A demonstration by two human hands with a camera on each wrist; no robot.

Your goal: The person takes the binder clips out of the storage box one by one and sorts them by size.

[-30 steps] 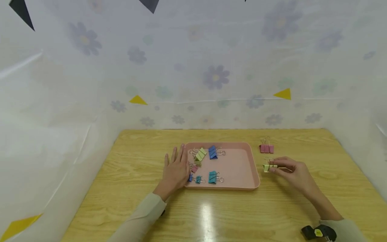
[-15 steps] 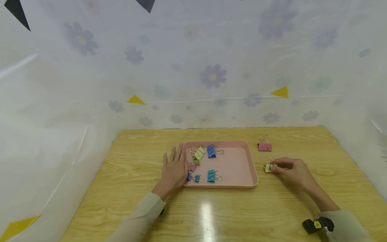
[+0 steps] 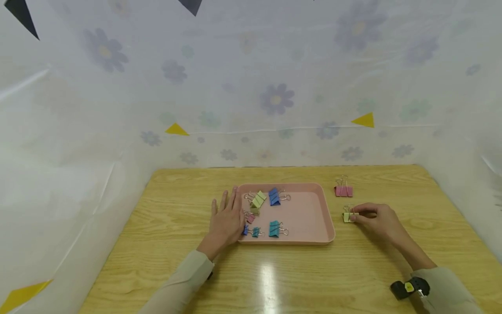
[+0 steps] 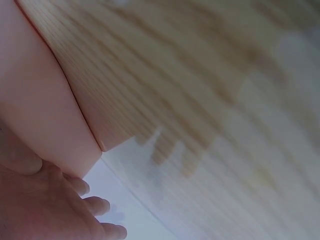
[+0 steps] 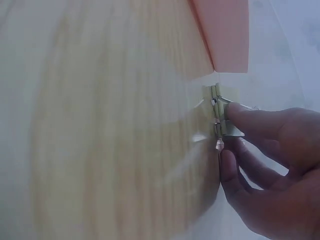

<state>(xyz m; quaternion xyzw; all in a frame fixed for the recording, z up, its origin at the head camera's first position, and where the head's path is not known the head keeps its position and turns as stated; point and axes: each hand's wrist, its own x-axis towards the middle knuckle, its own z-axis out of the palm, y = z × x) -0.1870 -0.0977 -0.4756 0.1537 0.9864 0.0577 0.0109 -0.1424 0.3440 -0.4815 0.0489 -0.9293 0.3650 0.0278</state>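
My right hand (image 3: 381,221) pinches a light yellow-green binder clip (image 3: 347,217) between thumb and fingers, on the table right of the pink tray (image 3: 328,218). In the right wrist view that binder clip (image 5: 218,112) seems to touch the wooden surface, its wire handles spread. Straight-fingered, my left hand (image 3: 226,223) rests against the tray's left side and hides part of its rim. The left wrist view shows the hand (image 4: 47,207) beside the tray's pink wall (image 4: 47,100). Behind the right hand, a pink binder clip (image 3: 344,191) stands with its handles up.
Inside the tray's left half lie a yellow-green clip (image 3: 258,199), a blue clip (image 3: 274,197), a teal clip (image 3: 274,229), a small teal clip (image 3: 256,232), a small pink clip (image 3: 250,218) and a small blue clip (image 3: 245,230). A flowered white sheet (image 3: 227,109) hangs behind the wooden table (image 3: 188,192).
The right hand's yellow-green binder clip has come down slightly and turned a little where it is. The left hand and the tray stay put; the head view shifted slightly.
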